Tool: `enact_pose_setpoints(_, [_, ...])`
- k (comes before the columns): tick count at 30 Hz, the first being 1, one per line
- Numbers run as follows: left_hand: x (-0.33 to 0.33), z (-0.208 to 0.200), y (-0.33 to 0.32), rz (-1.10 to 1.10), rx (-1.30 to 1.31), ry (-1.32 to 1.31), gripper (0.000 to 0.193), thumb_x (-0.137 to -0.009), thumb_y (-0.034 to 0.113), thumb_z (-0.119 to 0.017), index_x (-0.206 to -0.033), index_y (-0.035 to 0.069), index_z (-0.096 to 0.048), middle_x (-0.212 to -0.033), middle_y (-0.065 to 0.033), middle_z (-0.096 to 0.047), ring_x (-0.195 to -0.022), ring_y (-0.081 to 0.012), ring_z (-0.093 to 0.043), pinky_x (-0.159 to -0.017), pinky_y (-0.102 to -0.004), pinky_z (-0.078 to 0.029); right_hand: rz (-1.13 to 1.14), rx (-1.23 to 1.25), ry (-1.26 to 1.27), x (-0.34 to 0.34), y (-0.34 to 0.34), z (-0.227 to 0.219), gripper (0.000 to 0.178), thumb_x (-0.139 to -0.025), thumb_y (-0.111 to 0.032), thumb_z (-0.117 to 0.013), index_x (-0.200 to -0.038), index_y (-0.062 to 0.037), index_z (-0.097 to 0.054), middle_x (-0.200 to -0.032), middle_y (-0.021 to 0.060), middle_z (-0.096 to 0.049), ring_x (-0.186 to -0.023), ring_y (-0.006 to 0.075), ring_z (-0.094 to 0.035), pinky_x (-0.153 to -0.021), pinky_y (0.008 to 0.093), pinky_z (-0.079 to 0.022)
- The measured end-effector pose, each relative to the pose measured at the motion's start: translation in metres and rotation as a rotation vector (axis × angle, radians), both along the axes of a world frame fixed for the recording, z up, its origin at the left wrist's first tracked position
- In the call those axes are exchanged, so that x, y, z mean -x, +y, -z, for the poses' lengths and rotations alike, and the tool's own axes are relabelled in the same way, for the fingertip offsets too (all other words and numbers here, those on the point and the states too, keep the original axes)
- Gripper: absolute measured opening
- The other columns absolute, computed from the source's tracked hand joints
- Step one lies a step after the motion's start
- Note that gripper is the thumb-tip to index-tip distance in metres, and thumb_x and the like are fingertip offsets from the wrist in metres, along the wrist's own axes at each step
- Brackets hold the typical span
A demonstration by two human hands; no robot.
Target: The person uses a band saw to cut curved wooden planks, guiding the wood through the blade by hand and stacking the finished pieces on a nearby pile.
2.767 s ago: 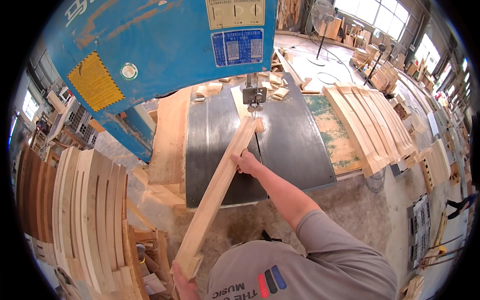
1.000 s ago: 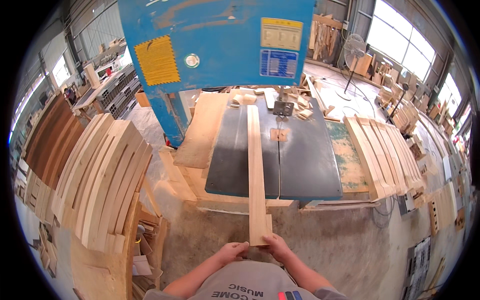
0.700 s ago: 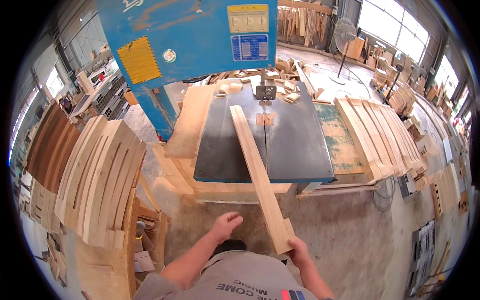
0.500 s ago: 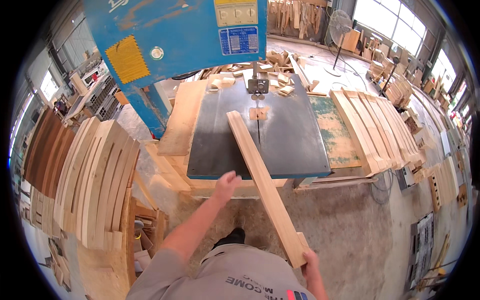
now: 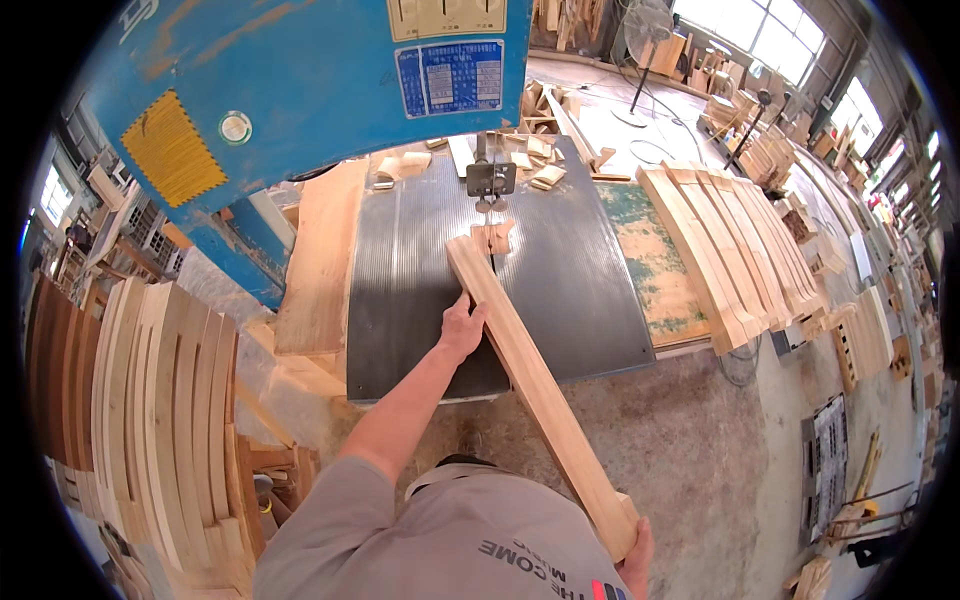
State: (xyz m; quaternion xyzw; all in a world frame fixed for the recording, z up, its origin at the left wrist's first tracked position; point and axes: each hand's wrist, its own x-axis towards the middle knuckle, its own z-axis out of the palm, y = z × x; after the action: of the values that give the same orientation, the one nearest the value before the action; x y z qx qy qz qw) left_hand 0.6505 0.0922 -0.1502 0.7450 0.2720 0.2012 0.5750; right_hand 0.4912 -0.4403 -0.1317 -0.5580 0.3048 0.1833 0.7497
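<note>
A long pale wooden beam [image 5: 545,385] slants from the black saw table [image 5: 400,290] back toward my body. Its far end lies on the tabletop, just short of the bandsaw's blade guide [image 5: 490,179]. My left hand [image 5: 464,328] is at the beam's left side above the table, fingers against its edge and partly hidden. My right hand [image 5: 637,555] grips the near end beside a small stepped block of wood, its fingers mostly hidden. A pale wooden insert [image 5: 490,238] sits in the table below the guide.
The blue bandsaw body [image 5: 300,90] rises ahead. Offcuts [image 5: 540,155] lie at the table's back. Shaped pale beams stand in a left stack [image 5: 160,400] and lie in a right stack [image 5: 735,250]. A standing fan [image 5: 648,35] is at the far right.
My left hand has moved forward from off the beam to touch its side. My right hand still holds the near end. The view has shifted closer to the saw.
</note>
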Motion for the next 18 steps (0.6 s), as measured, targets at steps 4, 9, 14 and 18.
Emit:
enact_pose_setpoints(4, [-0.016, 0.004, 0.014, 0.017, -0.022, 0.010, 0.058, -0.093, 0.034, -0.058, -0.141, 0.002, -0.046, -0.119, -0.0230, -0.064, -0.112, -0.0353, -0.061, -0.096, -0.0404, -0.046, -0.029, 0.072, -0.023, -0.010, 0.015, -0.005, 0.034, -0.093, -0.038, -0.054, -0.103, -0.0060, -0.059, -0.096, 0.0061, -0.062, -0.086, 0.0182, -0.063, -0.071, 0.0349, -0.051])
enact_pose_setpoints(9, [-0.028, 0.004, 0.026, 0.051, -0.008, 0.041, 0.064, -0.092, 0.040, -0.058, -0.143, 0.004, -0.044, -0.121, -0.0221, -0.064, -0.114, -0.0344, -0.060, -0.098, -0.0405, -0.045, -0.102, 0.173, -0.072, -0.014, 0.032, -0.022, 0.033, -0.092, -0.039, -0.055, -0.099, -0.0066, -0.058, -0.094, 0.0056, -0.061, -0.083, 0.0168, -0.062, -0.069, 0.0339, -0.051])
enact_pose_setpoints(14, [-0.033, 0.013, 0.027, 0.040, -0.004, 0.048, 0.068, -0.091, 0.043, -0.059, -0.145, 0.004, -0.042, -0.125, -0.0212, -0.062, -0.118, -0.0337, -0.059, -0.101, -0.0407, -0.042, -0.177, 0.274, -0.101, -0.019, 0.024, -0.021, 0.036, -0.093, -0.041, -0.056, -0.099, -0.0053, -0.059, -0.091, 0.0054, -0.060, -0.082, 0.0160, -0.060, -0.069, 0.0338, -0.050])
enact_pose_setpoints(18, [-0.032, 0.014, 0.027, 0.044, -0.016, 0.034, 0.069, -0.091, 0.044, -0.058, -0.145, 0.004, -0.042, -0.126, -0.0208, -0.061, -0.118, -0.0334, -0.058, -0.101, -0.0409, -0.042, -0.138, 0.194, -0.100, -0.021, 0.018, -0.009, 0.038, -0.094, -0.041, -0.056, -0.098, -0.0039, -0.060, -0.089, 0.0047, -0.060, -0.082, 0.0154, -0.059, -0.071, 0.0336, -0.049])
